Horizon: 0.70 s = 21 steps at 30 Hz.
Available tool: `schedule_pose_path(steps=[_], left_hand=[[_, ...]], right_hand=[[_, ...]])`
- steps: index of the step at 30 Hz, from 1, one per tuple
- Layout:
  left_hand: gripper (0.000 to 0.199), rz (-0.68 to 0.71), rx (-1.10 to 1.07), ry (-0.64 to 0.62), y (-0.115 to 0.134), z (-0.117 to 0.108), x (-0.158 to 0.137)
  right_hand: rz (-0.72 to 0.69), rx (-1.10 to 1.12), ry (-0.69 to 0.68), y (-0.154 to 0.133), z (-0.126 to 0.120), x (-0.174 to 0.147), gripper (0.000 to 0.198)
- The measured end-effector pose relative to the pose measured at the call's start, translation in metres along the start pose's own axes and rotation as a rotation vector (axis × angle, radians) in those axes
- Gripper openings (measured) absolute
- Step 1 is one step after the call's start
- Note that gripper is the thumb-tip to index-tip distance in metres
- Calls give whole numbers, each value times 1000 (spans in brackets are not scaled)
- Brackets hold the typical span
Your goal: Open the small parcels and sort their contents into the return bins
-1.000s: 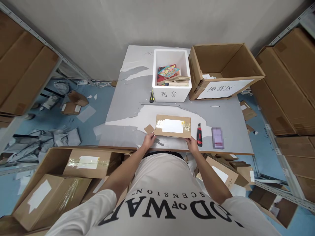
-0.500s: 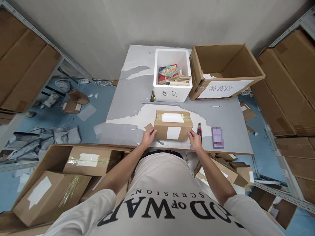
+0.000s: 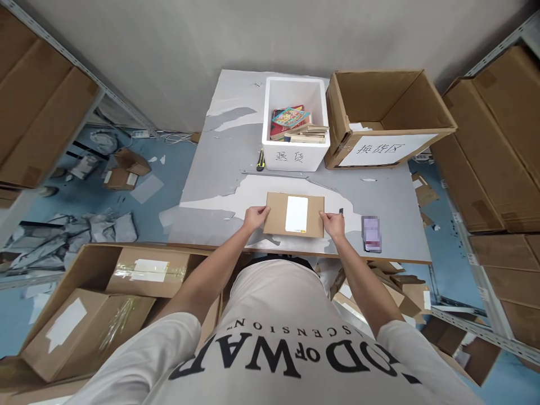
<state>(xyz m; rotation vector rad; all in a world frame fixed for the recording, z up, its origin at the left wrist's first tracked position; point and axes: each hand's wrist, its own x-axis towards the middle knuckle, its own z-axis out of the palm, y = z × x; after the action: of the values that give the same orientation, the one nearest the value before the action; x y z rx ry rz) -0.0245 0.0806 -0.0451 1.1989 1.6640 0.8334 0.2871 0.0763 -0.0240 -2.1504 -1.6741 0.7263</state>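
A cardboard box (image 3: 275, 215) with a white label (image 3: 297, 214) is held just above the near side of the table, one side turned up to me. My left hand (image 3: 255, 218) pinches its left edge. At the right edge, the fingers of my right hand (image 3: 334, 224) are closed on it too. The red utility knife lies beside my right hand, mostly covered by it, with only its dark tip (image 3: 341, 211) showing. A phone (image 3: 372, 233), blurred out, rests further right on the table.
Behind the box stand a white foam bin (image 3: 295, 159) holding several books and a large open carton (image 3: 388, 151) with a handwritten sign. A yellow-black utility knife (image 3: 261, 160) lies by the bin. A carton of boxes (image 3: 95, 247) sits at my left; shelves flank both sides.
Both hands have tilted the box, so its taped face no longer shows and a labelled side faces up. My right hand now hides most of the red knife.
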Motion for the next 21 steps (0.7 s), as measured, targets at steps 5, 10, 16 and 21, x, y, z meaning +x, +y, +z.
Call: schedule_pose_path(steps=[5,10,16,21], left_hand=[[67,6,-238,-123,-15,6,-4],[77,-8,-366,-132,-24,8,-3],[65,58,-286,-111,-28,11,-3],[55,10,-217,-85,-36,8,-5]], right_hand=[[15,30,7,7,8,9,59],[4,75,11,15,14,12,63],[4,91,67,16,19,10,65],[29,304,-32,33,20,11,57]])
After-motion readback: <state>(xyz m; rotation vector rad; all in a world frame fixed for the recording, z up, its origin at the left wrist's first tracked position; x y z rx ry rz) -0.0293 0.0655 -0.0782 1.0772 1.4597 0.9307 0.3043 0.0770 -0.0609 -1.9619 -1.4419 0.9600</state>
